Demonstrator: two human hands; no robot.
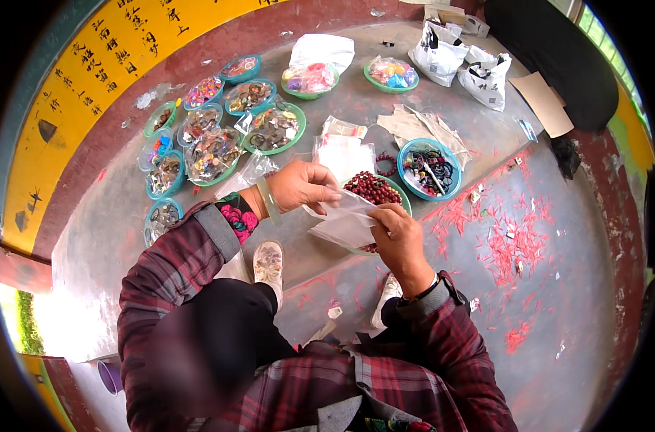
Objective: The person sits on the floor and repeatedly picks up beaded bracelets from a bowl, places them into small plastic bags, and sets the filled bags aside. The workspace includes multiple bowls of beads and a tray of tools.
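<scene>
Between my two hands is a clear plastic bag (345, 222), held up in front of a green bowl heaped with dark red beads (374, 189). My left hand (303, 189), with a pale bangle at the wrist, has thumb and fingers closed at the bag's upper left edge. On the other side my right hand (399, 241) pinches the bag's right edge. Both hands partly cover the bowl. Just behind it lie a dark red bead bracelet (386, 165) and a stack of clear bags (342, 153). Whether anything is inside the held bag I cannot tell.
To the right of the beads stands a blue bowl (429, 170) of dark cords with a white pen-like stick. Several bowls of small trinkets (273, 129) fill the left. White carrier bags (486, 78) sit at the back right. Red scraps (518, 245) litter the lower floor past a step edge.
</scene>
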